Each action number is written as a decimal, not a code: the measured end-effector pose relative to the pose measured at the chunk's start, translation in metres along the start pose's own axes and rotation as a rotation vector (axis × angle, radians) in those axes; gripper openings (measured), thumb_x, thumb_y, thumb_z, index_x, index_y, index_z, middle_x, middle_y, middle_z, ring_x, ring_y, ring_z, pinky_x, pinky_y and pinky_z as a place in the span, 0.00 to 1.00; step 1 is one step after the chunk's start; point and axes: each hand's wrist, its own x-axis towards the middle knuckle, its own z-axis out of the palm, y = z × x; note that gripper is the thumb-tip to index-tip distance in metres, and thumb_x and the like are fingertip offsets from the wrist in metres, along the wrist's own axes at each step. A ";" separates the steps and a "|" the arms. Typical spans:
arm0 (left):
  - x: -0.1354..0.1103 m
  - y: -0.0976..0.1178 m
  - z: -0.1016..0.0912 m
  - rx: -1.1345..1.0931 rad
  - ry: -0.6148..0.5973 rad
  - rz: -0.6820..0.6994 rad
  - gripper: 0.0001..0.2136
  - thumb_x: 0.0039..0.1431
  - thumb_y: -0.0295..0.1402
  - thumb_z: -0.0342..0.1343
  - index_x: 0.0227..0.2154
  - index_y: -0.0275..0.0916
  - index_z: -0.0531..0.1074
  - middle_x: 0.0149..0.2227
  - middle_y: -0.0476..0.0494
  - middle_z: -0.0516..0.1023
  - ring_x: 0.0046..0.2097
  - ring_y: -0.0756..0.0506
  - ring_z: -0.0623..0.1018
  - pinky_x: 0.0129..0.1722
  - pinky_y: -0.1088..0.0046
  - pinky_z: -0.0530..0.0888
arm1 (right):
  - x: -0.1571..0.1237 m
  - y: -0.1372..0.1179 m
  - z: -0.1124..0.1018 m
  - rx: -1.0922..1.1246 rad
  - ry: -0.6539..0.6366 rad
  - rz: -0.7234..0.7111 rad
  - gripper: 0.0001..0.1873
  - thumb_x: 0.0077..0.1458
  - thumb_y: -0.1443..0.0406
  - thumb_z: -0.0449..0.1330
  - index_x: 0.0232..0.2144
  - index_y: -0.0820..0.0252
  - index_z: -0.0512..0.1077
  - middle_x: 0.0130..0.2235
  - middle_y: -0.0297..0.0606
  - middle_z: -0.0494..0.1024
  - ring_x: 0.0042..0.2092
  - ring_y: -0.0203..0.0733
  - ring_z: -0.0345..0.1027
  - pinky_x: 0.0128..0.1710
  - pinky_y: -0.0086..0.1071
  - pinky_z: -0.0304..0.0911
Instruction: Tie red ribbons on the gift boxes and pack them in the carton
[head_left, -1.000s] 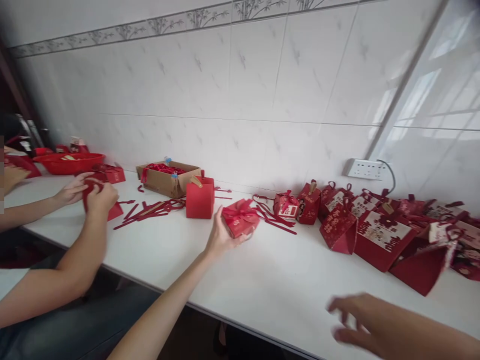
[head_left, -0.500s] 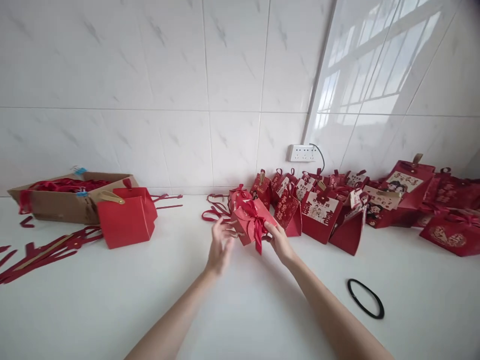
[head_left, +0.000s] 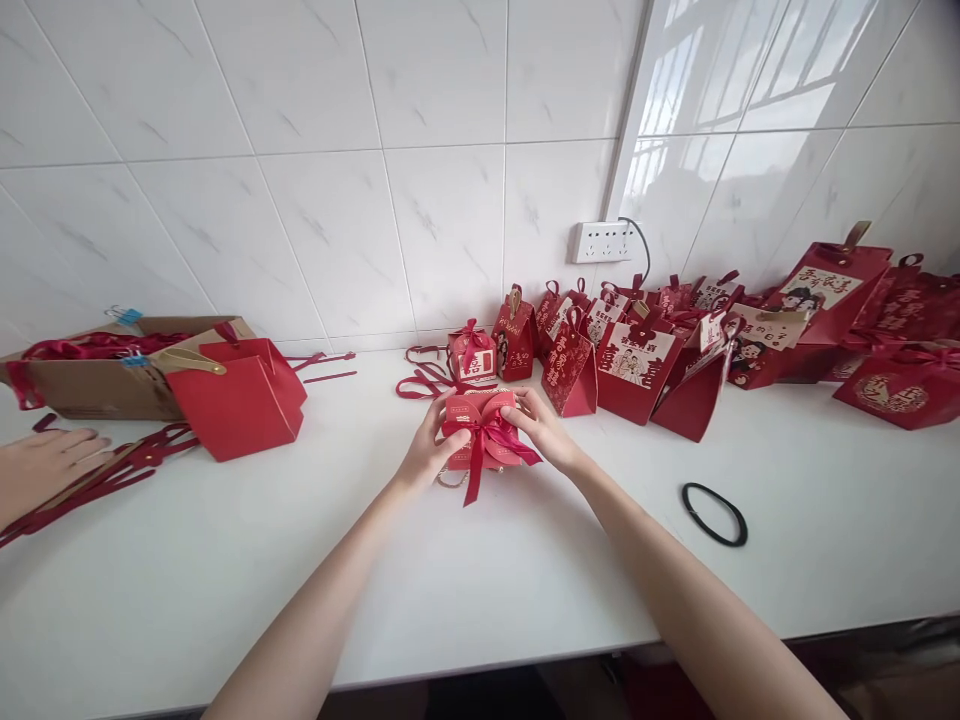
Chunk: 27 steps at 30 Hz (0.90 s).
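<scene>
A small red gift box with a red ribbon bow [head_left: 486, 436] sits just above the white counter [head_left: 480, 580], held between both my hands. My left hand [head_left: 430, 452] grips its left side with the thumb on the front. My right hand [head_left: 546, 432] pinches its right side. The ribbon tails hang down over the front of the box.
Several red gift bags and boxes [head_left: 637, 360] crowd the back right by the wall socket [head_left: 600, 241]. A black hair band [head_left: 714, 513] lies right of my arm. A larger red box [head_left: 238, 396], a cardboard box [head_left: 90, 375] and loose ribbons [head_left: 112, 475] lie left, where another person's hand [head_left: 45, 465] rests.
My left hand carried the bowed box rightwards and my right hand joined it. The box now faces me, upright and level, held from both sides. The view swung right.
</scene>
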 end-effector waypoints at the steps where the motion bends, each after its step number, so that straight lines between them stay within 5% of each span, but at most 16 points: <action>1: 0.000 -0.001 0.001 0.025 0.027 0.008 0.31 0.48 0.44 0.58 0.54 0.42 0.57 0.52 0.42 0.68 0.54 0.41 0.67 0.50 0.65 0.67 | -0.001 -0.001 0.000 0.006 -0.026 0.026 0.21 0.49 0.51 0.59 0.41 0.55 0.62 0.48 0.39 0.70 0.52 0.45 0.62 0.48 0.40 0.61; 8: -0.001 -0.005 0.000 -0.021 0.038 0.074 0.28 0.51 0.44 0.55 0.53 0.42 0.56 0.50 0.41 0.70 0.52 0.41 0.71 0.49 0.64 0.69 | -0.005 -0.007 -0.002 0.004 -0.154 0.002 0.26 0.48 0.52 0.60 0.48 0.54 0.63 0.52 0.40 0.67 0.53 0.47 0.61 0.49 0.40 0.62; 13: 0.002 -0.005 -0.004 -0.081 0.113 0.037 0.22 0.53 0.44 0.53 0.48 0.39 0.63 0.48 0.41 0.73 0.50 0.41 0.72 0.47 0.65 0.70 | -0.005 -0.010 -0.004 0.014 -0.195 0.042 0.25 0.51 0.53 0.58 0.50 0.50 0.63 0.54 0.38 0.66 0.49 0.46 0.66 0.40 0.38 0.68; 20: 0.000 -0.001 -0.006 -0.148 0.063 -0.001 0.23 0.50 0.44 0.56 0.47 0.38 0.65 0.46 0.40 0.74 0.47 0.40 0.74 0.42 0.67 0.72 | -0.001 -0.002 -0.009 0.040 -0.143 0.057 0.25 0.48 0.54 0.61 0.48 0.51 0.65 0.53 0.40 0.67 0.47 0.46 0.67 0.39 0.39 0.69; 27: -0.009 0.008 0.010 -0.136 0.081 -0.038 0.33 0.44 0.43 0.62 0.52 0.44 0.54 0.47 0.42 0.72 0.47 0.42 0.74 0.45 0.65 0.71 | -0.002 -0.003 -0.002 -0.003 -0.137 -0.063 0.26 0.45 0.54 0.63 0.46 0.55 0.65 0.50 0.41 0.69 0.49 0.47 0.65 0.43 0.40 0.67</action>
